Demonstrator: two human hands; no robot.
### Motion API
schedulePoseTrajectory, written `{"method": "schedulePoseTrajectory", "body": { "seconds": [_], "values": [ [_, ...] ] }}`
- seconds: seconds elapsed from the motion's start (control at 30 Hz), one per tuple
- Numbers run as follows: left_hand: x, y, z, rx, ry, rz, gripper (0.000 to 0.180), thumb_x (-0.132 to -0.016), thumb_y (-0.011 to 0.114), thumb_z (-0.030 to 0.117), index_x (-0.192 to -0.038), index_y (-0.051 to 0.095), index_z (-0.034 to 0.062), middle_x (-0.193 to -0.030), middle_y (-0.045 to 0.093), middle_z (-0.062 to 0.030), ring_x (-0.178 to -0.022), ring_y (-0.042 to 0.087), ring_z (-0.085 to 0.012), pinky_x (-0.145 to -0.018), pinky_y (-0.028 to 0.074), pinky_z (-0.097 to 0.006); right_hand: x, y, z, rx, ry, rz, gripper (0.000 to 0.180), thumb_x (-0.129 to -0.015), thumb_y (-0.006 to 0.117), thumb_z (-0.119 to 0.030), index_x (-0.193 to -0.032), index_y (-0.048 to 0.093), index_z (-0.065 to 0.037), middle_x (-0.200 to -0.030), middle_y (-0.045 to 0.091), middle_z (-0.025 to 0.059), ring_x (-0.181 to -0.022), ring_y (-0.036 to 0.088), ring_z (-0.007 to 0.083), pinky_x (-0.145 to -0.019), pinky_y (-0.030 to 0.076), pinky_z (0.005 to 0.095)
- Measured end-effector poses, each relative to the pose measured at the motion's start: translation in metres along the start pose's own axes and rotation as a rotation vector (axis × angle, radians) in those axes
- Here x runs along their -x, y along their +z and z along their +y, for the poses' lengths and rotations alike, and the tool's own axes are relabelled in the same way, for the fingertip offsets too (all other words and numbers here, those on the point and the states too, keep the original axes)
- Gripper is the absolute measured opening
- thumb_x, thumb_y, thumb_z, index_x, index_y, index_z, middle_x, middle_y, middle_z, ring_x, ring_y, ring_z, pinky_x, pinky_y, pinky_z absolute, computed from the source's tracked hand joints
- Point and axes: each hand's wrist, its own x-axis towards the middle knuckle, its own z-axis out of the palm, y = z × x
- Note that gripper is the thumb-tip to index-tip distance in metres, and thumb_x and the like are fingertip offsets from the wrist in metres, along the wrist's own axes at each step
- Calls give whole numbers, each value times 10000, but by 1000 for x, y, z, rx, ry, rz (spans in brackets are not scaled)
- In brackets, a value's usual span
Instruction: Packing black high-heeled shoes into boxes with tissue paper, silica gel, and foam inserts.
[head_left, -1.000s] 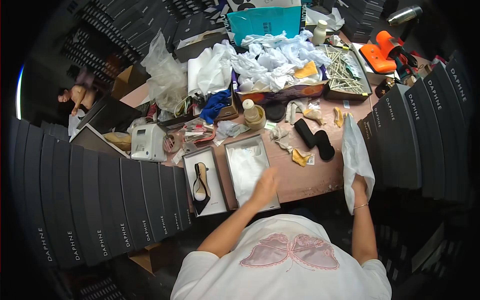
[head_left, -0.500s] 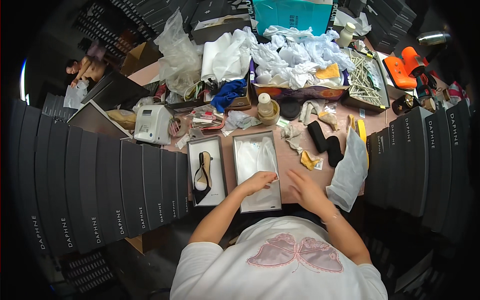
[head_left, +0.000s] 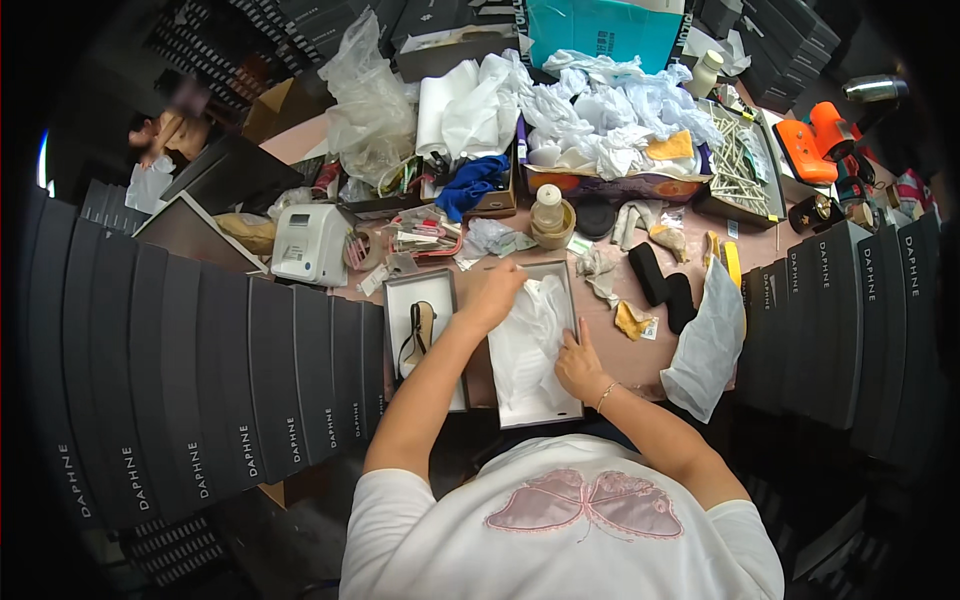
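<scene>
Directly between the hands [head_left: 492, 300] [head_left: 582, 368] (apart, grips unclear), an open box [head_left: 548, 411] with white paper [head_left: 530, 335].

A shoe-packing workshop or stockroom: rows of uniform dark boxes [head_left: 230, 380] flank a pinkish worktable [head_left: 625, 370] bearing a slingback shoe [head_left: 421, 320] in an open box [head_left: 405, 293], crumpled white paper [head_left: 600, 110] and a white desktop machine [head_left: 310, 245].

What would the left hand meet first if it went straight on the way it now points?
Probably the pale bottle, just beyond the box with white paper. The left hand points forward and slightly right from that box's far left corner; depth is unclear, so it might brush the box first.
</scene>
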Motion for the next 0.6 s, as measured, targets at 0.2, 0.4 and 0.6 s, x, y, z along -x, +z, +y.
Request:
{"method": "schedulePoseTrajectory", "body": {
  "seconds": [0.2, 0.4, 0.6],
  "values": [
    [42, -75, -11, 727, 4, 359, 165, -840, 568, -36, -998, 594, 1, -1024, 597, -79, -906, 608, -177, -786, 491, -293, -6, 4, -6, -130, 17, 63, 270, -847, 550, -237, -978, 725, -79, -1024, 680, 99, -1226, 461, 316, -1061, 175, 620],
    [85, -77, -12, 1047, -130, 436, 149, -913, 549, 22, -1053, 598, 3, -965, 604, -18, -824, 593, -77, -738, 486, -219, 42, -84, 12, -1220, 115, 659, 364, -877, 602, -170, -1212, 574, -31, -1127, 644, 124, -1221, 486, 291, -1010, 372, 392],
    [87, -45, -9, 1263, -151, 675, 169, -944, 544, 75, -1067, 609, -20, -903, 647, -43, -728, 611, -97, -676, 515, -245, 20, -81, 12, -2454, 68, 783, 307, -946, 565, -187, -1211, 553, -31, -1112, 639, 54, -977, 632, 198, -880, 497, 340]
  ]
}}
